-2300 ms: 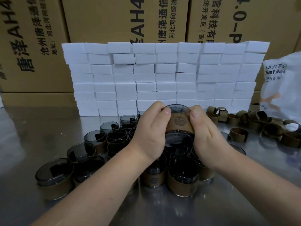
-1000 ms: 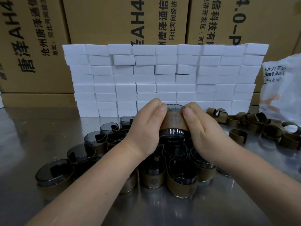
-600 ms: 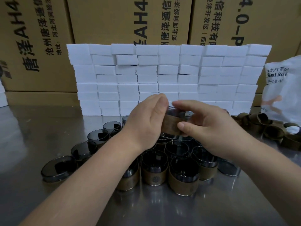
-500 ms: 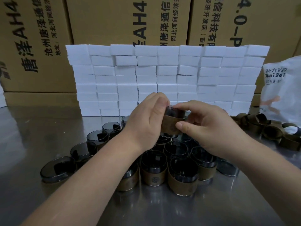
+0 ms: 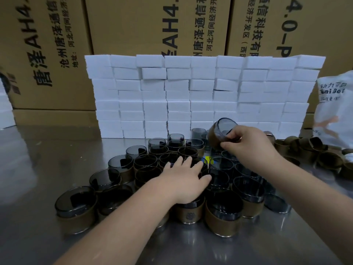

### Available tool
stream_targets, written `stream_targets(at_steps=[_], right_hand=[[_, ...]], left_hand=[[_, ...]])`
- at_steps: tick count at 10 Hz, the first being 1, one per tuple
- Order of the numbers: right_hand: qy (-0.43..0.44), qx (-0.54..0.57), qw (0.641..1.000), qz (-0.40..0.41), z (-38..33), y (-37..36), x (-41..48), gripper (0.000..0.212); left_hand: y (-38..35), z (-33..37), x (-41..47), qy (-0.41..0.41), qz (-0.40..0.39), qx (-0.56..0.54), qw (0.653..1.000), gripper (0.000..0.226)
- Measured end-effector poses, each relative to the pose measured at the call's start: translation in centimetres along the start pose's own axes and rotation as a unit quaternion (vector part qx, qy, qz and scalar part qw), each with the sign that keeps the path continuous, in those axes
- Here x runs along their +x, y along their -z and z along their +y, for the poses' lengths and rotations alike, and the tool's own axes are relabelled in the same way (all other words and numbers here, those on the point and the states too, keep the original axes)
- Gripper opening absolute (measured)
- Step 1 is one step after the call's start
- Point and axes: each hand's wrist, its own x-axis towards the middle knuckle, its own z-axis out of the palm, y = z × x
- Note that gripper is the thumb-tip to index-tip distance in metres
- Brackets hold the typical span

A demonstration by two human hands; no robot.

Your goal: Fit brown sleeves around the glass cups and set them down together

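Cardboard cartons [image 5: 152, 23] fill the back, a wall of white foam blocks [image 5: 202, 96] in front of them. Steel tabletop [image 5: 38, 153] carries a packed cluster of sleeved cups [image 5: 221, 217], loose brown sleeves [image 5: 313, 150] heaped at right. My left hand [image 5: 183, 178] lies spread flat over the cluster's rims, gripping nothing. My right hand [image 5: 246, 144] pinches one sleeved cup [image 5: 219, 134], tilted, in the air over the cluster's far side. Step looks like set-down; next needs the cup levelled and lowered into a gap beside the others.
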Motion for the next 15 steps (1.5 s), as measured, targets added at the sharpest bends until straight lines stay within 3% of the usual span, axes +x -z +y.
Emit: stream_targets(at_steps=[3, 5, 10, 11, 12, 13, 15], right_hand=[[-0.012, -0.129, 0.982, -0.141, 1.0, -3.4, 4.7, 0.027], [-0.002, -0.177, 0.967, -0.185, 1.4, -4.3, 4.9, 0.017], [-0.018, -0.19, 0.957, -0.219, 3.1, -5.8, 5.0, 0.013], [-0.012, -0.203, 0.953, -0.226, 3.2, -5.8, 4.8, 0.02], [0.01, -0.225, 0.945, -0.239, 3.3, -5.6, 4.4, 0.044], [0.029, -0.214, 0.953, -0.214, 3.7, -4.5, 4.4, 0.042], [-0.023, -0.235, 0.964, -0.119, 7.0, 0.9, 6.0, 0.035]], left_hand=[[0.3, 0.2, -0.2, -0.002, -0.009, -0.01, 1.0, 0.061], [0.4, 0.3, -0.4, -0.001, -0.006, -0.015, 1.0, 0.061], [0.3, 0.3, -0.2, -0.001, 0.004, -0.018, 1.0, 0.061], [0.2, 0.2, -0.1, -0.001, 0.007, -0.018, 1.0, 0.061], [0.1, 0.2, 0.0, 0.0, 0.007, -0.018, 1.0, 0.061], [0.1, 0.2, -0.1, 0.0, 0.006, -0.018, 1.0, 0.061], [0.1, 0.1, 0.0, -0.003, 0.004, -0.021, 1.0, 0.061]])
